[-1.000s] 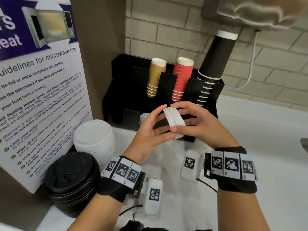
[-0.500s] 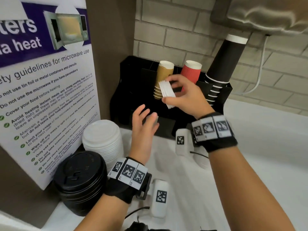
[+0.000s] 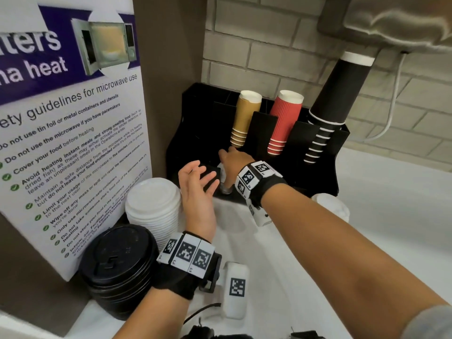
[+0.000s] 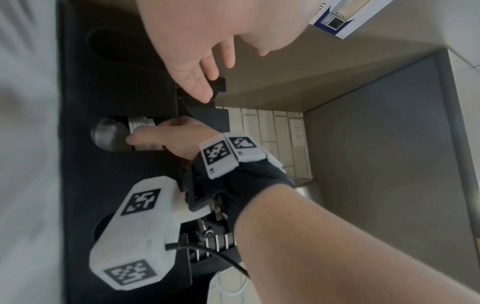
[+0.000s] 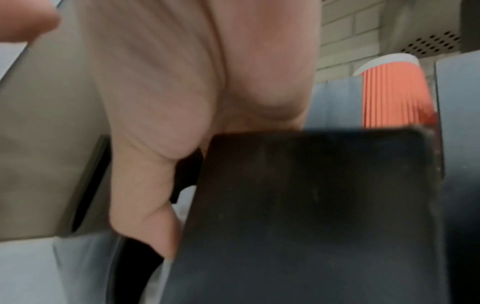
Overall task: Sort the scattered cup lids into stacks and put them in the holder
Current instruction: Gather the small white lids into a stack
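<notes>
A white counter point(image 3: 391, 216) is seen against a brick wall point(image 3: 269, 52), with a microwave poster point(image 3: 68, 133) propped at the left. A black holder point(image 3: 322, 172) is set at the back of the counter. Three cup stacks are held upside down in its upper slots: tan cups point(image 3: 244, 118) on the left, red cups point(image 3: 283, 121) in the middle and tall black cups point(image 3: 335, 99) on the right.

Beside the poster, a stack of black lids point(image 3: 117, 267) is set at the counter's near left. A stack of larger white lids point(image 3: 152, 206) is placed just behind it, touching it. Another white lid point(image 3: 330, 204) is partly hidden behind the right forearm, near the holder's right end.

The right hand point(image 3: 234, 165) is reached into a lower slot of the holder, below the tan cups. In the left wrist view, a small stack of white lids point(image 4: 141, 124) is gripped there on edge, the fingers point(image 4: 171, 123) curled over it and the thumb underneath. The lids are inside the slot, beside a round opening in the holder's front.

The left hand point(image 3: 195, 189) is held just left of the right hand, above the counter in front of the holder. Its fingers are spread and nearly straight, and nothing is held in it.
</notes>
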Motion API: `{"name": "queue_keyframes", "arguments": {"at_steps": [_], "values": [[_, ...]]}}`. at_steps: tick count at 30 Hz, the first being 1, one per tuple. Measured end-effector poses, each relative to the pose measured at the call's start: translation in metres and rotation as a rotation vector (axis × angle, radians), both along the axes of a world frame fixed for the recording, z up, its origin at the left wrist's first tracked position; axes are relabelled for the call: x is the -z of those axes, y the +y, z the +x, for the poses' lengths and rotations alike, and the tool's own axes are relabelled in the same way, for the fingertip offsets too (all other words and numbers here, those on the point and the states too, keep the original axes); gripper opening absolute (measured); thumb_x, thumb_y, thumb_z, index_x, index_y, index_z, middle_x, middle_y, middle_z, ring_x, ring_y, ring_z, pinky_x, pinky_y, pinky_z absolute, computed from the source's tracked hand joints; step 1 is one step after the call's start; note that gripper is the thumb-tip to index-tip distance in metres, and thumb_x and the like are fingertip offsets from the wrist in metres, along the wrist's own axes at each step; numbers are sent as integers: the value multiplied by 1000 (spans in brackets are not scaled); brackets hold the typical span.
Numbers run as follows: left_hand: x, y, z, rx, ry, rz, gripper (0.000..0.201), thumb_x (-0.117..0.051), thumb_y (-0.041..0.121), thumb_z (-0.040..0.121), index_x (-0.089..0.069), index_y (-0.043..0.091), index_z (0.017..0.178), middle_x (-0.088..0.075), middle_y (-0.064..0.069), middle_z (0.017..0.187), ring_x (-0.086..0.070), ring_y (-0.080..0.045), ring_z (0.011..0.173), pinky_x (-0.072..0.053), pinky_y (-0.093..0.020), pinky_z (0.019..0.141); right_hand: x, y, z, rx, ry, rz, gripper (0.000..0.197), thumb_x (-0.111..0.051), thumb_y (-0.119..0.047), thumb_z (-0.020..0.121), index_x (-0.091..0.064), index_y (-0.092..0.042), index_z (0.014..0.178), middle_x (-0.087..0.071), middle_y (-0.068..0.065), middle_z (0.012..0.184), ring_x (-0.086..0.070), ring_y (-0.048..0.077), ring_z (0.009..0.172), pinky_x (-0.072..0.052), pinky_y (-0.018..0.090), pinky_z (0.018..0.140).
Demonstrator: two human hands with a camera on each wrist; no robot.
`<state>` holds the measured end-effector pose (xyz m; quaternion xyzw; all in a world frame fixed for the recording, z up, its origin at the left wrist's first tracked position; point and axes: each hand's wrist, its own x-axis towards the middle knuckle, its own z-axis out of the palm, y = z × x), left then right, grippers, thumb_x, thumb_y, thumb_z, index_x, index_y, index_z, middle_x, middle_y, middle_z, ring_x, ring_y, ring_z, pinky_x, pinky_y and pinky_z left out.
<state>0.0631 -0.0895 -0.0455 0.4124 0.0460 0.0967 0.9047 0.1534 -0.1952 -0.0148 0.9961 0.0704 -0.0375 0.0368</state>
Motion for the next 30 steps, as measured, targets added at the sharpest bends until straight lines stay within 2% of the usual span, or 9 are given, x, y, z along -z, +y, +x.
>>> {"name": "queue_keyframes", "arguments": {"at_steps": [2, 4, 10, 15, 19, 22, 24, 28, 30], "values": [[0, -1, 0, 1, 2, 6, 22, -36, 16, 104, -57, 25, 104, -56, -3, 114, -63, -19, 105, -51, -25, 81, 3, 1, 1, 9, 20, 6, 71, -75, -22, 75, -39, -7, 134, -43, 16, 125, -56, 37, 106, -49, 41, 78], [-1, -1, 0, -1, 2, 7, 22, -36, 16, 103, -57, 25, 103, -56, -3, 114, -63, -18, 105, -51, -25, 81, 3, 1, 0, 7, 44, -3, 70, -76, -22, 72, -42, -7, 132, -44, 15, 124, -56, 36, 105, -50, 39, 75], [-2, 0, 2, -4, 0, 6, 21, -37, 16, 103, -57, 24, 103, -56, -2, 112, -63, -18, 104, -52, -25, 81, 3, 4, -2, 5, 109, -73, 50, -69, -23, 81, -52, -7, 125, -58, 12, 120, -60, 31, 103, -51, 37, 76], [-2, -1, 2, 3, 8, 27, 20, -38, 17, 103, -57, 25, 103, -56, -1, 112, -63, -17, 104, -51, -25, 80, 0, 8, -10, 23, 103, -123, 54, -64, -28, 86, -46, -9, 132, -50, 14, 129, -45, 32, 121, -41, 41, 97], [-3, 0, 3, 13, 6, 26, 20, -39, 18, 103, -57, 25, 103, -56, -1, 112, -64, -16, 101, -52, -25, 79, -27, -15, -33, 57, -107, 214, 47, -71, -24, 79, -53, -6, 118, -50, 16, 120, -50, 31, 108, -46, 36, 86], [-3, -3, 1, 40, 4, 48, 21, -38, 17, 103, -58, 24, 102, -57, -2, 112, -64, -16, 100, -52, -26, 81, -47, -58, -64, 146, -297, 479, 31, -73, -23, 77, -57, -9, 100, -57, 12, 105, -55, 26, 94, -38, 27, 74], [-3, -6, -3, 72, 8, 63, 20, -39, 17, 103, -58, 24, 103, -56, -3, 113, -63, -16, 101, -52, -28, 86, -50, -92, -92, 269, -377, 567, 26, -74, -25, 77, -56, -13, 92, -61, 9, 98, -57, 24, 90, -39, 28, 73], [-4, -13, -8, 132, 5, 92, 19, -39, 16, 102, -57, 23, 101, -55, -2, 109, -62, -17, 99, -53, -27, 85, -34, -143, -145, 572, -271, 605, 32, -75, -35, 75, -54, -19, 94, -59, 6, 105, -53, 21, 92, -37, 29, 74], [-4, -16, -9, 153, 12, 99, 19, -39, 15, 102, -57, 22, 101, -56, -2, 106, -61, -17, 97, -52, -27, 84, -23, -151, -160, 629, -228, 631, 40, -79, -38, 71, -54, -21, 96, -55, 3, 106, -51, 18, 92, -37, 28, 70]]}}
